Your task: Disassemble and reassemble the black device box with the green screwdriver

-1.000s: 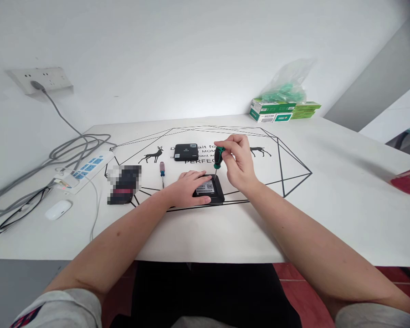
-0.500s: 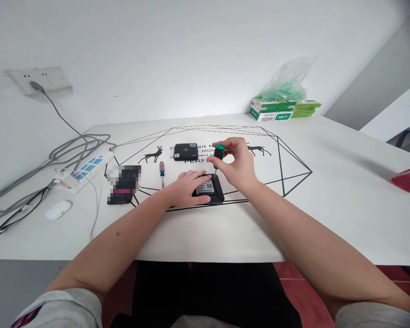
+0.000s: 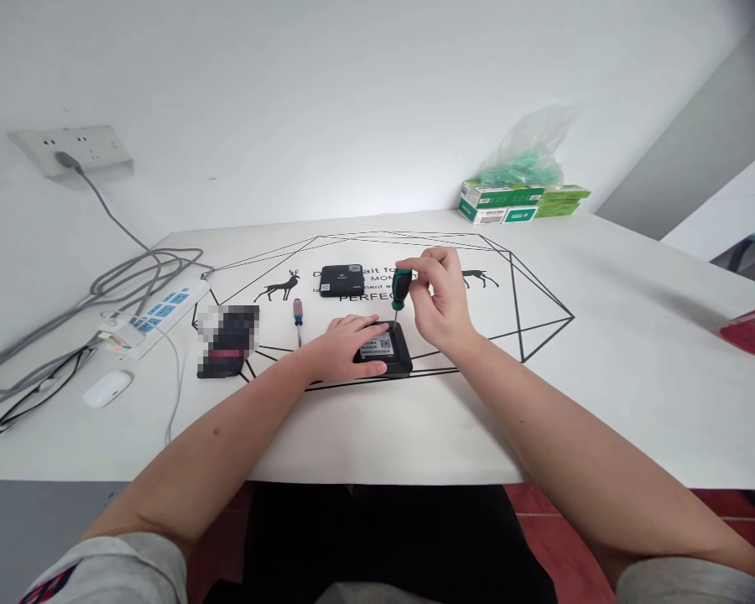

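Note:
A small black electronic box (image 3: 401, 356) with a white label on its upper face lies on the table. My left hand (image 3: 346, 346) rests over its left part, fingers along the far side and thumb on the near part, holding it in place. A green and black screwdriver (image 3: 402, 289) stands almost upright, its tip at the far edge of the box. My right hand (image 3: 444, 298) has the handle between a bent forefinger at the top and the thumb at the side. What the tip meets is too small to make out.
Behind my left hand lies another black box (image 3: 341, 281). A second screwdriver (image 3: 298, 315) and a blurred dark object (image 3: 230, 340) are to the left, beyond them a power strip (image 3: 164, 315), glasses (image 3: 41, 390) and a white mouse (image 3: 107, 388). Green boxes (image 3: 503, 201) stand against the wall.
My right fingers have shifted on the screwdriver handle, the forefinger now at its top and the thumb drawn back to the right. My left hand and the box have stayed put.

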Tool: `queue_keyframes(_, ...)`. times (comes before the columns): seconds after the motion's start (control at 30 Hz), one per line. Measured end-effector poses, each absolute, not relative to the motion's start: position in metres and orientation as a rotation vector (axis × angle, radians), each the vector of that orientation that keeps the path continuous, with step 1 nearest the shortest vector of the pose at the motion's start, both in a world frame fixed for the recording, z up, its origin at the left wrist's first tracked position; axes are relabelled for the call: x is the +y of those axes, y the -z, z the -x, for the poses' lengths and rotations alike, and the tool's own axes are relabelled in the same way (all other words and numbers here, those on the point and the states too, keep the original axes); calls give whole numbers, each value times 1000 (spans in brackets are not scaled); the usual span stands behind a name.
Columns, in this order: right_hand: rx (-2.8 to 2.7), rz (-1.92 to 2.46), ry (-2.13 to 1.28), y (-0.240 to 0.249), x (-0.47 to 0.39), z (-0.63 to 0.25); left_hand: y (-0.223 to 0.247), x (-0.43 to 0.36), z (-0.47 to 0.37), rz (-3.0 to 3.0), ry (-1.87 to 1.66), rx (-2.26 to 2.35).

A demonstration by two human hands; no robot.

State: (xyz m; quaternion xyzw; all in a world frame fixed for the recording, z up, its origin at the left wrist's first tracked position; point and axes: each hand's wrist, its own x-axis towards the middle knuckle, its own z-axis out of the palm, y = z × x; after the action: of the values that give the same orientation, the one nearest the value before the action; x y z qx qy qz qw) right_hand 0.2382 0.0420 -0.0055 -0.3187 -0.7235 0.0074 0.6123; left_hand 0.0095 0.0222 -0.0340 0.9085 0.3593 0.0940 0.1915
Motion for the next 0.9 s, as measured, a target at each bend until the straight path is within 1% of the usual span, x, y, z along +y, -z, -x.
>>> queue_keyframes(0.13, -1691, 732, -44, 3, 39, -237, 34, 22, -10, -2554, -257, 1009)
queue_keyframes(0.4, -1623, 903, -294, 5, 40, -232, 33, 22, -10, -2569, -240, 1001)
queue_keyframes(0.53, -1609, 869, -396, 6, 39, -232, 33, 22, -10, -2575, -234, 1006)
queue_keyframes(0.6, -1638, 841, -339, 6, 38, -233, 34, 22, -10, -2578, -229, 1014)
queue_keyframes(0.77, -1702, 771, -30, 3, 41, -237, 34, 23, -10, -2582, -221, 1024)
queue_keyframes(0.9, -1711, 763, -5, 2, 41, -238, 33, 22, -10, -2583, -208, 1031)
